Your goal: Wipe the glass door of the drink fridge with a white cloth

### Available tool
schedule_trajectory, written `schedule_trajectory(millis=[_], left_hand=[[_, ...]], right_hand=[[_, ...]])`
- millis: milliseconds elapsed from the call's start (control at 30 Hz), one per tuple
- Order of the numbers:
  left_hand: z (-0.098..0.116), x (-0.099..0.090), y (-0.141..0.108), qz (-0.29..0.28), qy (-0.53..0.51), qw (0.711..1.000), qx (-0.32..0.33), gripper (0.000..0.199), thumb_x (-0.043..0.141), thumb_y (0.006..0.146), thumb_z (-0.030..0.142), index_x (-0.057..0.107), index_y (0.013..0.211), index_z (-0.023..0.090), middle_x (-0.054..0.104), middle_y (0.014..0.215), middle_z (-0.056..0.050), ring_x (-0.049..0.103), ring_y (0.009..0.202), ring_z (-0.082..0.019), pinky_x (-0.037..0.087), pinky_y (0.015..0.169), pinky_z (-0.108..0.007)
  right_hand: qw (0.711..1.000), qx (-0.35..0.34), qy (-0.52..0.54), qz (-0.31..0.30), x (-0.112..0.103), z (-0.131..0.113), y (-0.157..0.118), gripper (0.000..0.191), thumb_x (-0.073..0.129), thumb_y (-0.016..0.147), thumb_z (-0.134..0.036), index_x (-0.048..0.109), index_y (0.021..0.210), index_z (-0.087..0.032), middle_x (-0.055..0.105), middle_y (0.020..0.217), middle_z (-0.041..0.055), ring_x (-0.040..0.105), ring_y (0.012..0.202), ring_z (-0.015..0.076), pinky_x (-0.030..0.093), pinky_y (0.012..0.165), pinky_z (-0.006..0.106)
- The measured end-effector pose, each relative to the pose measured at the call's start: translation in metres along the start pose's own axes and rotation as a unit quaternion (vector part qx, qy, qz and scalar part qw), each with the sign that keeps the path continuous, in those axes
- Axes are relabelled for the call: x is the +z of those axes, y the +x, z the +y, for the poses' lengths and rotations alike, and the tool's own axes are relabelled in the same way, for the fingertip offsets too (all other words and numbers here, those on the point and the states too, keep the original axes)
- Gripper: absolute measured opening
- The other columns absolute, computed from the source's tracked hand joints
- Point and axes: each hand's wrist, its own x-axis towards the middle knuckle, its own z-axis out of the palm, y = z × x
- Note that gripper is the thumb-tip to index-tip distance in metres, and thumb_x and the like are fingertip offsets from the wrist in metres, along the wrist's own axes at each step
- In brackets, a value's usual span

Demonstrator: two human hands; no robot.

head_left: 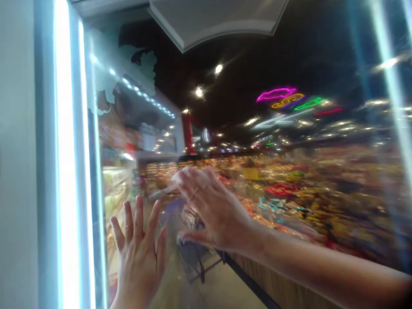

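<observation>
My left hand (140, 244) is raised at the lower left with its fingers spread, the palm facing a see-through pane and nothing visible in it. To its right, my right hand (215, 210) reaches in from the right edge, its fingers stretched forward and blurred. A whitish, thin thing like a cloth (182, 176) shows at the right fingertips, pressed under them; its edges are smeared. The two hands are apart. Whether either palm touches the pane cannot be made out.
Bright light tubes (66, 171) stand upright along the left frame. Through the pane appear a shopping cart (196, 257), a wood-sided display (257, 274) and colourful heaped goods (283, 189), all blurred. A white curved panel (219, 19) hangs above, with neon shapes (286, 98) beyond.
</observation>
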Motion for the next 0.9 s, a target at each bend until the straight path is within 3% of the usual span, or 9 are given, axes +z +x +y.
schedule_trajectory(millis=[100,233,300,400,467,533,633,800,900], left_hand=[[-0.019,0.0,-0.006,0.001,-0.004,1.0,-0.016,0.077,0.052,0.099,0.02,0.016,0.166,0.036,0.006,0.177,-0.005,-0.002,0.164,-0.03,0.002,0.132,-0.063],[-0.031,0.001,-0.026,-0.008,-0.017,0.999,-0.046,0.078,0.052,0.098,0.019,0.017,0.166,0.037,0.005,0.177,-0.004,-0.001,0.164,-0.03,0.0,0.132,-0.061],[-0.029,0.005,-0.05,-0.018,-0.02,0.998,-0.063,0.082,0.053,0.097,0.017,0.015,0.166,0.037,0.001,0.177,-0.004,-0.002,0.163,-0.032,-0.001,0.132,-0.061],[-0.012,0.013,-0.101,-0.023,-0.023,0.995,-0.098,0.091,0.055,0.093,0.012,0.008,0.166,0.038,-0.006,0.177,-0.005,-0.008,0.163,-0.034,-0.001,0.13,-0.067],[0.003,0.018,-0.137,-0.031,-0.031,0.993,-0.113,0.095,0.055,0.092,0.009,0.004,0.166,0.037,-0.008,0.177,-0.006,-0.011,0.162,-0.035,-0.001,0.129,-0.07],[0.02,0.022,-0.165,-0.056,-0.045,0.99,-0.122,0.095,0.055,0.091,0.008,0.004,0.166,0.037,-0.007,0.177,-0.006,-0.009,0.162,-0.035,0.0,0.128,-0.073],[0.046,0.024,-0.185,-0.093,-0.07,0.984,-0.137,0.094,0.055,0.091,0.01,0.005,0.166,0.039,-0.004,0.177,-0.005,-0.006,0.162,-0.037,0.003,0.125,-0.078],[0.093,0.026,-0.183,-0.13,-0.116,0.977,-0.12,0.093,0.06,0.09,0.011,0.012,0.164,0.042,0.0,0.177,-0.004,-0.005,0.162,-0.036,0.003,0.127,-0.076],[0.123,0.027,-0.175,-0.137,-0.126,0.977,-0.103,0.094,0.059,0.092,0.01,0.009,0.164,0.043,-0.003,0.177,-0.002,-0.007,0.162,-0.036,0.003,0.126,-0.077]], right_hand=[[0.992,-0.12,-0.002,-0.042,0.004,-0.014,0.01,0.1,0.034,0.092,-0.085,0.042,0.158,-0.011,0.038,0.169,0.0056,0.02,0.161,0.0267,0.02,0.133,0.043],[0.999,-0.03,-0.026,-0.015,0.011,-0.031,0.01,0.102,0.037,0.092,-0.083,0.039,0.158,-0.005,0.036,0.169,0.0127,0.022,0.16,0.0318,0.019,0.132,0.05],[0.999,-0.026,-0.029,-0.034,0.018,-0.053,-0.012,0.102,0.036,0.091,-0.084,0.042,0.158,-0.007,0.035,0.17,0.0112,0.019,0.161,0.0323,0.018,0.133,0.049],[0.986,-0.13,-0.026,-0.099,0.025,-0.1,-0.068,0.098,0.037,0.086,-0.09,0.049,0.156,-0.023,0.036,0.17,-0.0039,0.014,0.163,0.0233,0.021,0.133,0.037],[0.981,-0.154,-0.017,-0.12,0.024,-0.124,-0.102,0.093,0.041,0.085,-0.089,0.05,0.155,-0.029,0.035,0.169,-0.0097,0.013,0.163,0.0187,0.02,0.132,0.031],[0.988,-0.096,-0.01,-0.123,0.02,-0.132,-0.121,0.087,0.043,0.089,-0.084,0.05,0.155,-0.028,0.036,0.169,-0.0083,0.014,0.163,0.0182,0.018,0.133,0.033],[0.99,0.073,-0.012,-0.118,0.015,-0.129,-0.139,0.078,0.049,0.096,-0.069,0.047,0.156,-0.02,0.036,0.169,0.0015,0.013,0.163,0.0232,0.01,0.135,0.044],[0.99,0.113,0.027,-0.079,0.004,-0.125,-0.184,0.083,0.053,0.099,-0.052,0.025,0.165,-0.011,0.013,0.175,0.0062,0.007,0.164,0.0229,0.002,0.135,0.044],[0.973,0.212,-0.005,-0.086,-0.008,-0.106,-0.21,0.093,0.052,0.099,-0.053,0.009,0.167,-0.006,0.006,0.175,0.0116,0.002,0.164,0.0283,0.002,0.135,0.051]])
